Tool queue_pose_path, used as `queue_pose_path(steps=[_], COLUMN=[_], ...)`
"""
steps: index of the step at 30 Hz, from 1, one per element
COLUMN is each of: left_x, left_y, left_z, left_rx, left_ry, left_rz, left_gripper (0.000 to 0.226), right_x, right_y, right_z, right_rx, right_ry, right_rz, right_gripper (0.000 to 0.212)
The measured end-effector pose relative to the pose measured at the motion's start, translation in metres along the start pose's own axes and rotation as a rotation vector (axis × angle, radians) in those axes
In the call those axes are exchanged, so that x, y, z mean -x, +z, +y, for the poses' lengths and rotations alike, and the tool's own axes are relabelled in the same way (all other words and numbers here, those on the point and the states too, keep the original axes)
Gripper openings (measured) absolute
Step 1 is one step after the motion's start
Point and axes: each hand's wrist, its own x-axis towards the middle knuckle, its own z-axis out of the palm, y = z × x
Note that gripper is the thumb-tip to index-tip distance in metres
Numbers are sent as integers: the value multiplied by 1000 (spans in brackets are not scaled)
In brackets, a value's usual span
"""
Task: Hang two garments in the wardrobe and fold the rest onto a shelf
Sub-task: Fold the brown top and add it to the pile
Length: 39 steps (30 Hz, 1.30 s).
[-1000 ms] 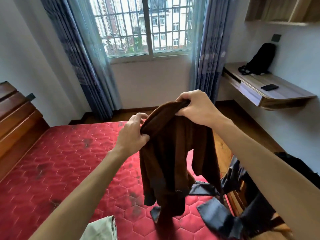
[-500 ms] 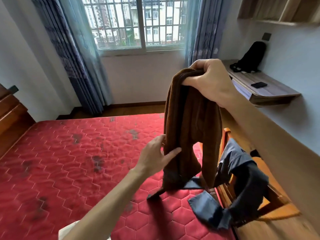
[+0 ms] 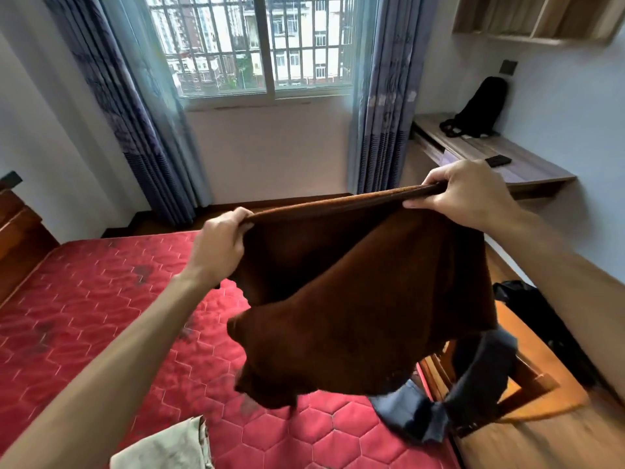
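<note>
A brown garment (image 3: 365, 299) hangs stretched in the air over the right side of the red mattress (image 3: 94, 319). My left hand (image 3: 220, 245) grips its upper edge on the left. My right hand (image 3: 470, 194) grips the same edge on the right, a little higher. The cloth is doubled and its lower end swings above the bed. A dark blue-grey garment (image 3: 473, 380) lies draped over the bed's wooden side rail, partly hidden by the brown one. A pale garment (image 3: 165, 448) shows at the bottom edge of the bed.
A wooden headboard (image 3: 17, 238) stands at the left. A wall-mounted desk (image 3: 507, 160) at the right carries a black bag (image 3: 480, 106) and a phone (image 3: 498, 160). The curtained window (image 3: 263, 45) is ahead. A dark heap (image 3: 537, 316) lies on the wooden floor at right.
My left hand went from the garment's lower part up to its top edge. Both hands pulled apart, spreading the brown garment wide and level where it had hung bunched from my right hand.
</note>
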Motion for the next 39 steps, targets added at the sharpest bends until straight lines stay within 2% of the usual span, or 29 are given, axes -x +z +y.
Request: queue_pose_path(steps=[3, 8, 14, 16, 19, 21, 23, 25, 28, 30, 32, 33, 35, 36, 37, 39], left_x=[-7, -19, -20, -20, -16, -9, 1, 20, 63, 86, 98, 101, 102, 102, 101, 94], left_y=[-31, -80, -100, -99, -83, -63, -42, -15, 27, 55, 75, 81, 86, 88, 88, 83], left_z=[0, -7, -19, -30, -34, -21, 5, 40, 89, 97, 93, 91, 90, 91, 92, 92], left_rx=[-132, -348, -417, -440, -431, -382, -278, -121, 87, 118, 170, 250, 481, 617, 722, 774], left_ry=[33, 113, 139, 78, -95, -200, -228, -165, -58, -116, -218, -256, -325, -373, -411, -421], left_rz=[76, 109, 125, 90, 14, 43, 95, 96, -51, -202, -349, -448, -692, -792, -842, -798], left_gripper=[24, 22, 21, 19, 16, 18, 19, 15, 10, 11, 27, 42, 73, 82, 86, 85], right_x=[-4, -14, -25, -27, -32, -35, -39, -41, -46, -50, -53, -55, -58, -58, -59, -58], right_y=[8, 21, 25, 26, 29, 33, 41, 50, 61, 64, 63, 61, 53, 48, 43, 36], right_z=[-3, -11, -26, -34, -49, -63, -79, -95, -110, -110, -107, -105, -101, -98, -95, -85], right_rx=[23, 20, -15, -47, -190, -288, -339, -378, -484, -569, -661, -715, -835, -884, -921, -972], right_ry=[-33, -93, -153, -168, -129, -58, 29, 110, 232, 315, 393, 435, 514, 544, 569, 612], right_rz=[-20, -78, -21, -23, -65, -89, -94, -84, -79, -68, -56, -57, -68, -72, -72, -52], right_gripper=[36, 44, 49, 51, 47, 42, 40, 36, 29, 29, 24, 24, 26, 27, 29, 31])
